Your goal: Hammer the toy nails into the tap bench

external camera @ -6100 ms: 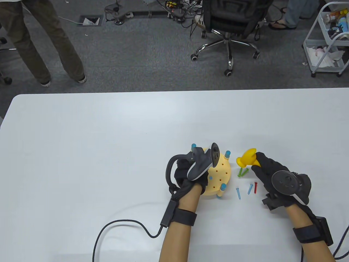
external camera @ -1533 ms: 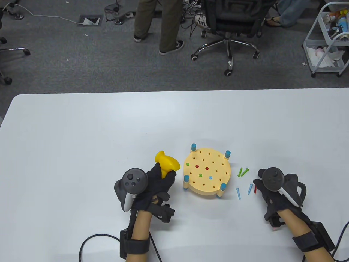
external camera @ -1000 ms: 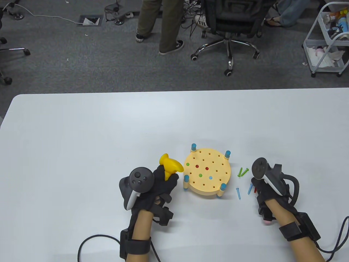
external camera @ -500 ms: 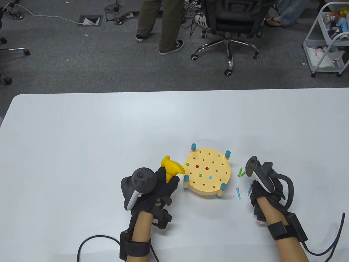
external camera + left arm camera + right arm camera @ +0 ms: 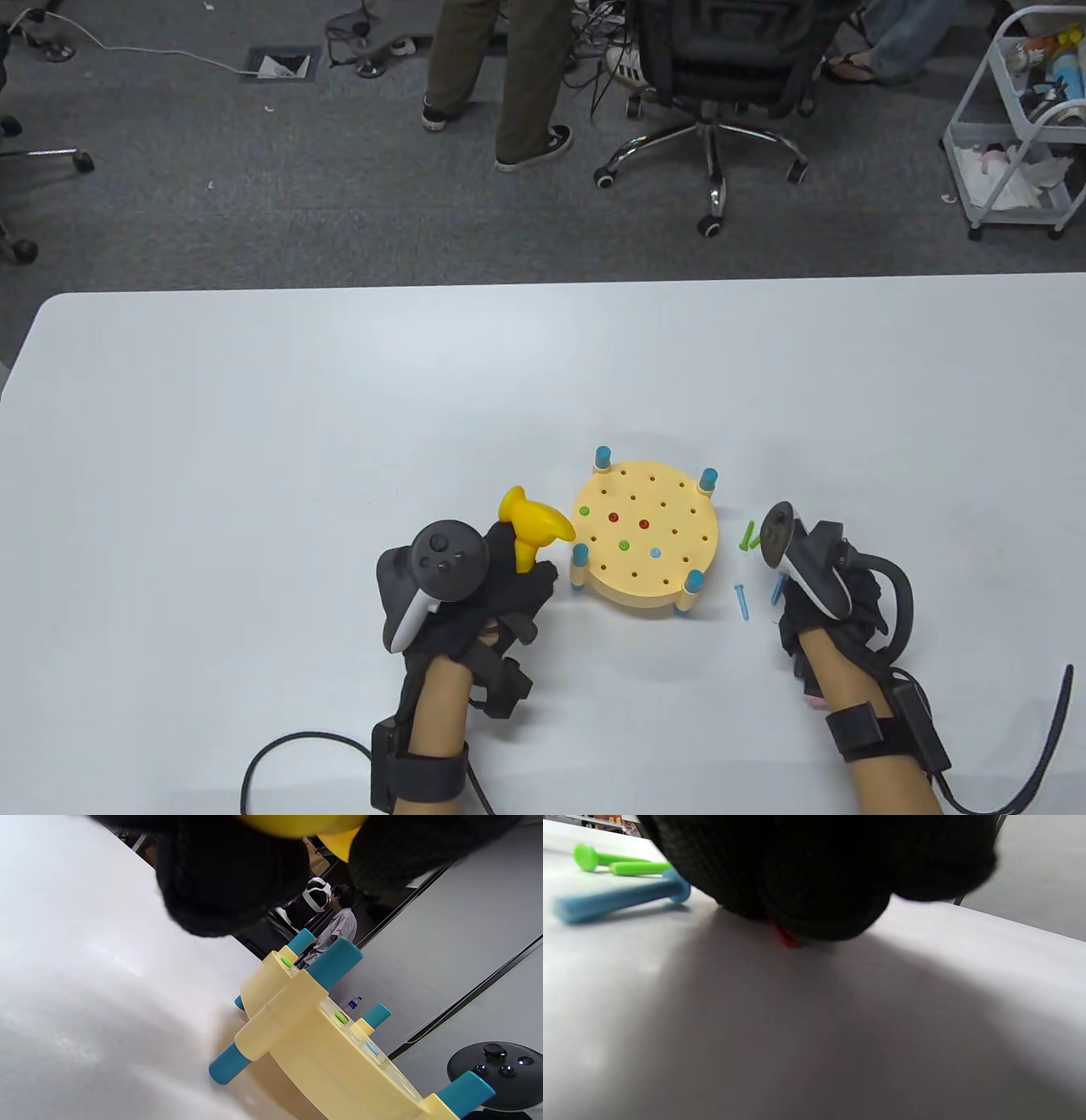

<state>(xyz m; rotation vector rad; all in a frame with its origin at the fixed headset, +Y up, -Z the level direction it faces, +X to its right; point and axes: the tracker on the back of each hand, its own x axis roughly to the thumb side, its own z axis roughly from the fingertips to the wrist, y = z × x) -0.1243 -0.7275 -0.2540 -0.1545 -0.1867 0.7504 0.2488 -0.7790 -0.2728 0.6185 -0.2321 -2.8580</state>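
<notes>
Yellow round plastic tap bench on blue legs stands on the white table, five nail heads flush. Left hand grips a yellow toy hammer just left; right hand's grip covers a red nail.

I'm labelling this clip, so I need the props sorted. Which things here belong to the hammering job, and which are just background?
Job: yellow hammer held by left hand; tap bench; loose nails; red nail under right hand.

Background: office chair; trolley; bystander.
</notes>
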